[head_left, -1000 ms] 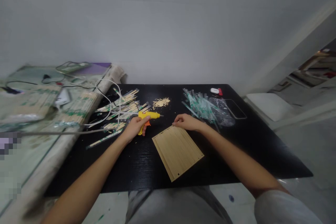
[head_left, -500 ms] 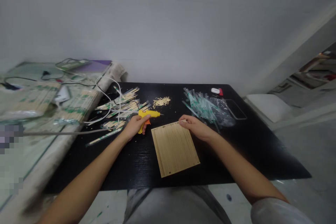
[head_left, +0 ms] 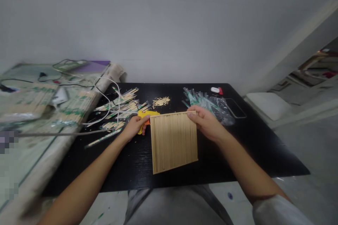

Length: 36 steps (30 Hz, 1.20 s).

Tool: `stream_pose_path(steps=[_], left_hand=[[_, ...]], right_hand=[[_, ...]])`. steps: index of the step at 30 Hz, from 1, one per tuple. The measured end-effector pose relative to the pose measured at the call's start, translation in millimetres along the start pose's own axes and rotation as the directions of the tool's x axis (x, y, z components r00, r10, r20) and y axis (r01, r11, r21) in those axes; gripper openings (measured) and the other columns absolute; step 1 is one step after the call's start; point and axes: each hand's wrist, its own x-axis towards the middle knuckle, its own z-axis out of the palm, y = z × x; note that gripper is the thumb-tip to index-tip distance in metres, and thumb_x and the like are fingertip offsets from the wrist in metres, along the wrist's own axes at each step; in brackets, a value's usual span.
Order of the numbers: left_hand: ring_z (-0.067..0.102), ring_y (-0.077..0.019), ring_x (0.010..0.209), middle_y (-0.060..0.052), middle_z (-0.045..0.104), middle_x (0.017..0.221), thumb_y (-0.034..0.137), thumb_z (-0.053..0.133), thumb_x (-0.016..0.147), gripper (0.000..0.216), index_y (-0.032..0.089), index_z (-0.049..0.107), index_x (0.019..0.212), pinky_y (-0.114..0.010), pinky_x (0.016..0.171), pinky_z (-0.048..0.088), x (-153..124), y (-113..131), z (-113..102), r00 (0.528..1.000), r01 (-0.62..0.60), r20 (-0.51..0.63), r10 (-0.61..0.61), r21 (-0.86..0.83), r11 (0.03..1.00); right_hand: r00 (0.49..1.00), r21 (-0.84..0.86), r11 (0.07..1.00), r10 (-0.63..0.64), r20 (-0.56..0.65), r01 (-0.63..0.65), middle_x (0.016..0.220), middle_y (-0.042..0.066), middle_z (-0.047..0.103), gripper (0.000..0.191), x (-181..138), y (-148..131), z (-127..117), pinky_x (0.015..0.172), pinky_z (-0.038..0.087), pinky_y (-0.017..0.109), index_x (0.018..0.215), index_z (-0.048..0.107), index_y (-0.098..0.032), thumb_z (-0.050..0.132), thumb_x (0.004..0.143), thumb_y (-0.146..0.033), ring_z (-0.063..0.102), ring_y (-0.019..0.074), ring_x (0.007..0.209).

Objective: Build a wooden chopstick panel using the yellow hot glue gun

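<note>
My left hand (head_left: 134,126) is wrapped round the grip of a yellow glue gun (head_left: 144,114) with an orange trigger. The gun's nozzle is hidden behind a square panel (head_left: 174,140) made of thin wooden sticks laid side by side. My right hand (head_left: 204,121) pinches this panel at its upper right corner, thumb in front. The panel is tilted up, its face towards me, in front of the black table (head_left: 126,172). Whether its lower edge touches the table I cannot tell.
Wrapped chopsticks (head_left: 124,107) lie at the left under a white cable (head_left: 118,95). Short stick pieces (head_left: 161,101) are heaped at the back. Torn wrappers (head_left: 200,100), a phone (head_left: 236,108) and a white case (head_left: 214,90) lie at the right. Chopstick packs (head_left: 76,107) cover the left surface.
My right hand has tilted the panel more upright and turned it squarer to me, and its top edge has risen in front of the nozzle. My left hand stays nearly in place.
</note>
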Motion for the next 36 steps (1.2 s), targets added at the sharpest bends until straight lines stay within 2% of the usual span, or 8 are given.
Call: stream_pose_path(steps=[5,7,11,15,21,27,33,36], left_hand=[[0.052,-0.0126,0.037,-0.001,0.056,0.043,0.064,0.063,0.082,0.056,0.019,0.056,0.049,-0.023,0.043,0.039,-1.4,4.7,1.7,1.0,0.003,-0.012,-0.003,0.0,1.0],[0.051,-0.0124,0.037,-0.002,0.055,0.041,0.065,0.062,0.084,0.058,0.02,0.055,0.048,-0.023,0.044,0.039,-2.7,7.4,2.2,1.0,-0.003,-0.013,0.004,0.015,1.0],[0.048,-0.012,0.036,-0.002,0.054,0.038,0.066,0.059,0.087,0.062,0.02,0.056,0.046,-0.023,0.043,0.036,-5.5,11.8,2.8,1.0,-0.01,-0.009,0.01,0.058,0.998],[0.05,-0.0119,0.036,-0.002,0.054,0.039,0.066,0.061,0.086,0.061,0.02,0.055,0.047,-0.023,0.043,0.035,-6.6,12.5,4.0,1.0,0.016,-0.016,-0.015,0.038,0.999],[0.051,-0.0119,0.035,0.0,0.055,0.042,0.063,0.066,0.084,0.056,0.02,0.055,0.05,-0.024,0.042,0.037,-4.8,10.7,5.3,0.996,0.043,-0.075,-0.042,0.008,0.999],[0.051,-0.0119,0.038,0.0,0.055,0.044,0.06,0.067,0.085,0.051,0.019,0.057,0.056,-0.024,0.044,0.044,-3.9,11.6,5.8,0.99,-0.006,-0.144,-0.004,-0.069,0.998],[0.052,-0.0114,0.04,0.001,0.056,0.048,0.055,0.07,0.083,0.046,0.019,0.056,0.059,-0.024,0.044,0.046,-2.7,11.1,7.3,0.991,-0.037,-0.135,0.021,-0.12,0.992],[0.051,-0.0113,0.039,0.002,0.055,0.047,0.055,0.071,0.082,0.044,0.019,0.057,0.06,-0.024,0.043,0.045,-2.4,10.5,7.6,0.992,-0.026,-0.124,0.013,-0.11,0.994]], right_hand=[[0.975,-0.116,0.971,-0.215,-0.05,0.208,0.083,0.0,0.073,0.03,-11.1,-8.7,1.3,0.066,0.055,0.026,0.09,0.058,-0.022,0.083,0.084,-0.038,0.069,0.0141,0.072],[0.936,-0.18,0.924,-0.349,-0.044,0.336,0.095,0.003,0.077,0.027,-20.2,-7.2,5.3,0.076,0.06,0.032,0.085,0.056,-0.022,0.082,0.085,-0.03,0.075,0.0183,0.087],[0.812,-0.308,0.756,-0.569,0.128,0.578,0.102,0.005,0.08,0.023,-36.9,13.7,13.6,0.099,0.059,0.046,0.081,0.057,-0.022,0.076,0.088,-0.013,0.075,0.0228,0.106],[0.712,-0.434,0.574,-0.637,0.296,0.695,0.103,0.004,0.079,0.021,-46.7,47.4,16.9,0.099,0.06,0.045,0.085,0.058,-0.023,0.062,0.093,-0.004,0.073,0.021,0.111],[0.662,-0.54,0.437,-0.667,0.343,0.72,0.115,0.007,0.075,0.028,-60.7,79.0,18.7,0.1,0.06,0.046,0.096,0.055,-0.024,0.056,0.091,0.003,0.07,0.0207,0.118],[0.686,-0.644,0.379,-0.652,0.324,0.664,0.116,0.006,0.075,0.025,-70.7,99.8,12.0,0.098,0.06,0.043,0.097,0.057,-0.023,0.052,0.093,0.0,0.07,0.0193,0.118],[0.865,-0.752,0.466,-0.421,0.274,0.466,0.126,0.01,0.07,0.021,-70.8,111.3,5.2,0.099,0.059,0.044,0.1,0.061,-0.023,0.048,0.098,-0.007,0.068,0.021,0.119],[0.888,-0.752,0.479,-0.322,0.328,0.452,0.133,0.013,0.066,0.023,-68.8,106.2,5.2,0.105,0.056,0.045,0.119,0.062,-0.023,0.058,0.097,-0.016,0.064,0.0232,0.124]])
